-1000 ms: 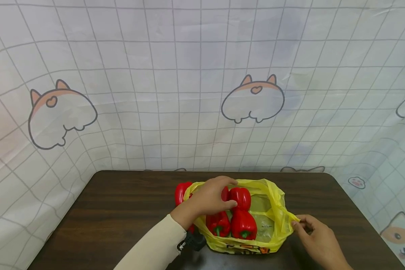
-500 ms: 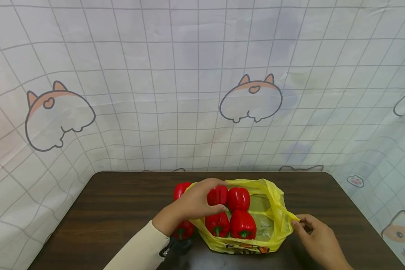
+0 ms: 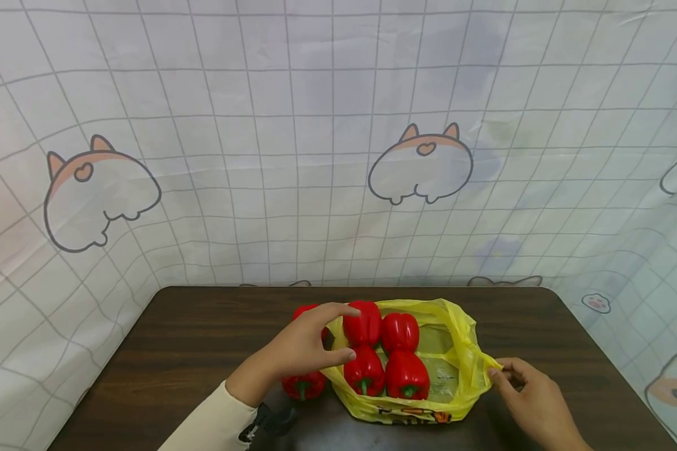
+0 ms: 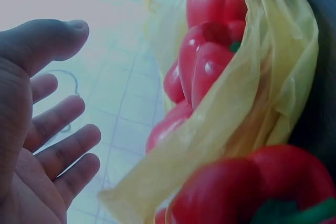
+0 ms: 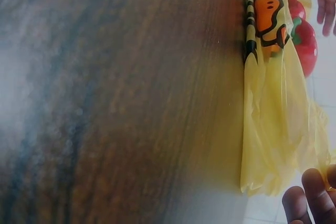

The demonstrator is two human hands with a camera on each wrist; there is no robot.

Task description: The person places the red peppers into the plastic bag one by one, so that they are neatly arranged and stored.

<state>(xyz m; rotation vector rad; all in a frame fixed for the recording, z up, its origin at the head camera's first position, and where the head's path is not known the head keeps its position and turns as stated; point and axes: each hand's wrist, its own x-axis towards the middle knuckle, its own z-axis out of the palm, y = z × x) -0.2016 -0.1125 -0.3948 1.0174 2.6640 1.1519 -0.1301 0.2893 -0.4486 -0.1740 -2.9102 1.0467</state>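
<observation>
A yellow plastic bag (image 3: 464, 335) lies with its mouth spread, holding several red bell peppers (image 3: 402, 332). My left hand (image 3: 296, 344) hovers over the bag's left rim, its fingers spread and relaxed with nothing between them. The left wrist view shows that same hand (image 4: 31, 124) apart from the peppers and the plastic. With my right hand (image 3: 533, 401) I pinch the bag's right edge between thumb and fingers. Left of the bag, a red bell pepper (image 3: 304, 385) sits under my left forearm. Another red pepper (image 3: 306, 311) is behind it, partly hidden by my hand.
Everything rests on a dark wooden table (image 3: 203, 338) with rounded far corners. A white grid-patterned cloth (image 3: 259, 156) with cartoon animals hangs behind and along the sides.
My left hand has moved left, away from the back-left pepper in the bag, which is now more uncovered. My right hand keeps its pinch on the bag.
</observation>
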